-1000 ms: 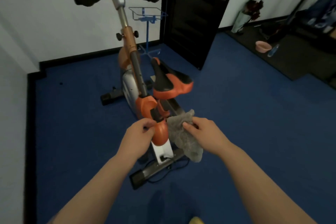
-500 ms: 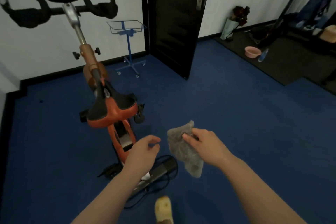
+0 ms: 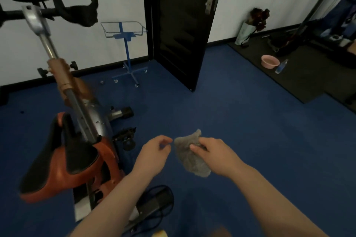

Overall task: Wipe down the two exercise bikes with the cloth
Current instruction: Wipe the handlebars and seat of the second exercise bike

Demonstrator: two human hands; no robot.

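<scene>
Head view: right hand (image 3: 213, 155) pinches the grey cloth (image 3: 190, 155) at its top edge; limp and light, it drapes, so bunching it would serve better. Left hand (image 3: 154, 153), fingers loosely curled, holds nothing. Exercise bike (image 3: 77, 152) at nine o'clock.

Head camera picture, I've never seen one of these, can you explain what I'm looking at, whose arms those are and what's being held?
The picture comes from a camera worn on a person's head, looking forward and down, so the two bare arms reaching in from the bottom are the wearer's own. The right hand pinches a crumpled grey cloth, which hangs from its fingers. The left hand is beside it, fingers loosely curled, holding nothing and just short of the cloth. To the left stands an orange and black exercise bike with its saddle nearest the camera. It rests on a blue floor. Behind are a dark door, a blue wire stand and a pink bowl.
</scene>
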